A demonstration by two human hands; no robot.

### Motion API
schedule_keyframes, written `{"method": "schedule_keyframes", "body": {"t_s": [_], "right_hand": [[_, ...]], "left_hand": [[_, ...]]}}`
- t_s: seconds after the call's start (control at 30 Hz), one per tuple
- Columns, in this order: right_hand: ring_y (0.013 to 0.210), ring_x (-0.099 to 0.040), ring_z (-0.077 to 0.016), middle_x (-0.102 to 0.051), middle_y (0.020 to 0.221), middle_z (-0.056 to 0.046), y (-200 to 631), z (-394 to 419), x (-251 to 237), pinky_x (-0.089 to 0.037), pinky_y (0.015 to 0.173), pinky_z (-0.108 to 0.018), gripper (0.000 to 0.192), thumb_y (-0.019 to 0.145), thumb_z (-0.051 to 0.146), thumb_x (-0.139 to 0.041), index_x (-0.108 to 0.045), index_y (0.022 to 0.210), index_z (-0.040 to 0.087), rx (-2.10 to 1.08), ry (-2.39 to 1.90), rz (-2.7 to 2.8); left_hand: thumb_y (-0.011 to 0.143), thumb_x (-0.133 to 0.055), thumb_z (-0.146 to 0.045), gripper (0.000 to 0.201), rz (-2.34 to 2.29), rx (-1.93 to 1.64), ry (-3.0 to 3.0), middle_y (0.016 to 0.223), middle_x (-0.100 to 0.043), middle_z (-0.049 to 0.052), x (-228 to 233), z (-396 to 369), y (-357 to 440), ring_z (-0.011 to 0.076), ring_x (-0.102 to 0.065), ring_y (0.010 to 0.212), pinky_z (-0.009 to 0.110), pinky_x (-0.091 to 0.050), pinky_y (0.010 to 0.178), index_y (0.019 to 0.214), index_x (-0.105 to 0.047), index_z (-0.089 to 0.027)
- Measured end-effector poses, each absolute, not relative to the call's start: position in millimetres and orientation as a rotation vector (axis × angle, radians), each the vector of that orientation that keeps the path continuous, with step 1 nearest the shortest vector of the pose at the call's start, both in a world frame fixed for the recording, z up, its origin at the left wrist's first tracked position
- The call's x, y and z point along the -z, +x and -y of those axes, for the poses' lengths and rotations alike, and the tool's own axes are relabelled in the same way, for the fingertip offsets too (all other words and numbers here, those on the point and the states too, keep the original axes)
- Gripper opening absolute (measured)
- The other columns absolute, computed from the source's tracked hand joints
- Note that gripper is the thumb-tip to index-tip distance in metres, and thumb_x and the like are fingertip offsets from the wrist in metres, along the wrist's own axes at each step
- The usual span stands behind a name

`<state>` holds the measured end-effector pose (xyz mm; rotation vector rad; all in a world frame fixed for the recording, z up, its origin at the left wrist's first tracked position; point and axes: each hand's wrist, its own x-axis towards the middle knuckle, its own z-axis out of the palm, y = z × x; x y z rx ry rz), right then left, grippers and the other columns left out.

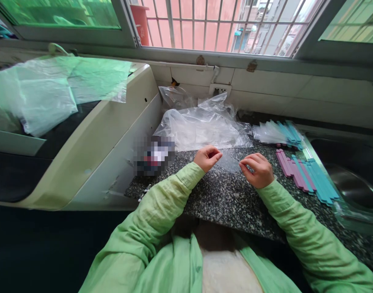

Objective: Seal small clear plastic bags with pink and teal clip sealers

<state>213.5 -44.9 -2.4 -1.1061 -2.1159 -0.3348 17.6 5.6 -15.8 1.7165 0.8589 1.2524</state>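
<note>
A: Head view: where does the small clear bag (230, 163) lie?
B: Centre of the granite counter (223, 203), pinched between left hand (207, 158) and right hand (257, 169); coloured strips (305, 175) at three o'clock.
A: Good technique?
B: Probably keep both pinches even, the film taut.

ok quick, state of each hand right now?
Left hand: fingers pinched shut on the left edge of the small clear bag.
Right hand: pinched shut on the bag's right edge, over the granite counter.
</note>
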Motion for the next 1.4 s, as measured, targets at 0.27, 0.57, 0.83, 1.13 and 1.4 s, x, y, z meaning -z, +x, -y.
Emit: {"method": "schedule_keyframes", "body": {"t_s": [0.27, 0.57, 0.83, 1.13, 1.4], "right_hand": [[0.064, -0.049, -0.0149, -0.060, 0.065, -0.003, 213.0, 44.8, 1.0, -0.042, 0.062, -0.029, 0.010, 0.074, 0.019, -0.055, -0.058, 0.065, 0.020, 0.369, -1.090, 2.134], [0.065, -0.049, -0.0153, -0.059, 0.066, -0.003, 215.9, 45.1, -0.5, -0.043, 0.063, -0.029, 0.009, 0.075, 0.019, -0.054, -0.057, 0.066, 0.021, 0.359, -1.080, 2.146], [0.066, -0.050, -0.0154, -0.059, 0.067, -0.003, 217.0, 45.0, -1.8, -0.043, 0.063, -0.029, 0.008, 0.075, 0.019, -0.055, -0.058, 0.068, 0.020, 0.393, -1.083, 2.158], [0.067, -0.051, -0.0156, -0.060, 0.068, -0.003, 213.7, 47.0, -0.5, -0.044, 0.064, -0.030, 0.005, 0.074, 0.021, -0.056, -0.059, 0.069, 0.021, 0.372, -1.071, 2.154], [0.065, -0.050, -0.0147, -0.060, 0.066, -0.002, 212.6, 47.6, -2.3, -0.042, 0.064, -0.029, 0.010, 0.075, 0.022, -0.055, -0.058, 0.066, 0.021, 0.400, -1.101, 2.154]], "left_hand": [[0.072, -0.055, -0.034, 0.025, -0.860, -1.279, 1.833, 0.055, -0.046, -0.001, 15.4, -7.0, 15.4, 0.0069, -0.039, 0.051, 0.020, -0.033, 0.049, 0.059, -0.055, -0.013], [0.076, -0.052, -0.031, 0.023, -0.857, -1.326, 2.024, 0.058, -0.044, -0.001, 13.5, -4.6, 12.3, 0.0066, -0.037, 0.050, 0.021, -0.033, 0.049, 0.061, -0.055, -0.014], [0.076, -0.052, -0.030, 0.021, -0.828, -1.301, 2.002, 0.058, -0.044, -0.001, 15.1, -5.8, 13.2, 0.0068, -0.038, 0.051, 0.020, -0.033, 0.049, 0.062, -0.056, -0.013], [0.077, -0.051, -0.029, 0.020, -0.746, -1.233, 2.049, 0.060, -0.047, 0.001, 16.3, -1.3, 17.4, 0.0075, -0.042, 0.053, 0.020, -0.035, 0.051, 0.066, -0.059, -0.013], [0.077, -0.051, -0.031, 0.024, -0.751, -1.222, 2.064, 0.059, -0.047, 0.000, 14.8, -1.6, 17.1, 0.0075, -0.041, 0.053, 0.020, -0.035, 0.050, 0.064, -0.058, -0.013]]}}
